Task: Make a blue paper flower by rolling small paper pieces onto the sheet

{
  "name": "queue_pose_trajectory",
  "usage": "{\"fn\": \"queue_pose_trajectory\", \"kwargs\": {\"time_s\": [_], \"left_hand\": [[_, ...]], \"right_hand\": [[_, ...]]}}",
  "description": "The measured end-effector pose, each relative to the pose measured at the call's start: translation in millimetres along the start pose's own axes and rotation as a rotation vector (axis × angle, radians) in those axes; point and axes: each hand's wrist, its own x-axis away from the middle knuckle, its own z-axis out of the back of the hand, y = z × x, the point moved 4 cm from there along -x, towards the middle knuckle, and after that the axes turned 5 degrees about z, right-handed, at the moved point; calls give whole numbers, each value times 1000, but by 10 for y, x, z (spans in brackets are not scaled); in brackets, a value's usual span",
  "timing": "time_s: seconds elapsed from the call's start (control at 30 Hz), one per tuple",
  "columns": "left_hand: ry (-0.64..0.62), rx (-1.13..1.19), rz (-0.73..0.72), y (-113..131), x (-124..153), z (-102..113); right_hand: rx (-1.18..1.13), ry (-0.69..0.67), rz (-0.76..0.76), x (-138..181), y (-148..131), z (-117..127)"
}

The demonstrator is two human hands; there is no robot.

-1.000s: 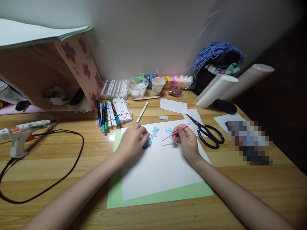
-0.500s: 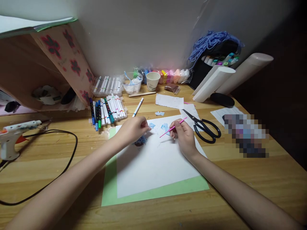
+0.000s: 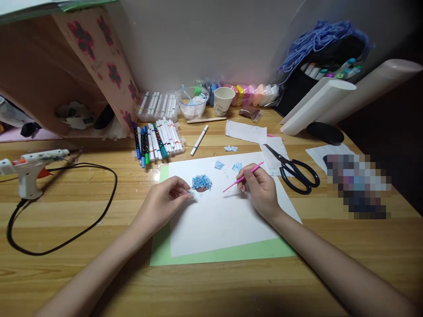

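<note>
My left hand (image 3: 168, 196) pinches a small blue-tinted paper piece (image 3: 192, 195) between thumb and fingertips, just left of a clump of curled blue paper bits (image 3: 202, 182) with a brown base. My right hand (image 3: 259, 189) grips a thin pink stick (image 3: 243, 177), its tip pointing down-left over the white paper (image 3: 211, 224). Two blue-streaked paper pieces lie at the sheet's upper part: one (image 3: 219, 165) apart from my hands, the other (image 3: 237, 167) beside my right fingers. A green sheet (image 3: 231, 259) shows beneath the white one.
Black-handled scissors (image 3: 294, 169) lie right of the sheet, partly over a paper scrap. A white marker (image 3: 199, 140), a wooden stick (image 3: 206, 119), a paper cup (image 3: 223, 101) and a plastic bowl (image 3: 193, 105) are behind. A glue gun (image 3: 31, 169) with a looped cord sits left.
My left hand has drawn back left and down from above the blue clump, which is now uncovered. My right hand still holds the pink stick. The camera view has shifted.
</note>
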Motion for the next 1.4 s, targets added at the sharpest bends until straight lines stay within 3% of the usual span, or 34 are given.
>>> {"fn": "queue_pose_trajectory", "kwargs": {"time_s": [0.3, 0.57, 1.4], "left_hand": [[41, 124, 74, -5, -24, -143], [106, 90, 21, 54, -70, -172], [134, 47, -5, 31, -77, -151]], "right_hand": [[13, -107, 51, 148, -103, -220], [268, -243, 220, 183, -165, -317], [351, -359, 265, 208, -173, -395]]}}
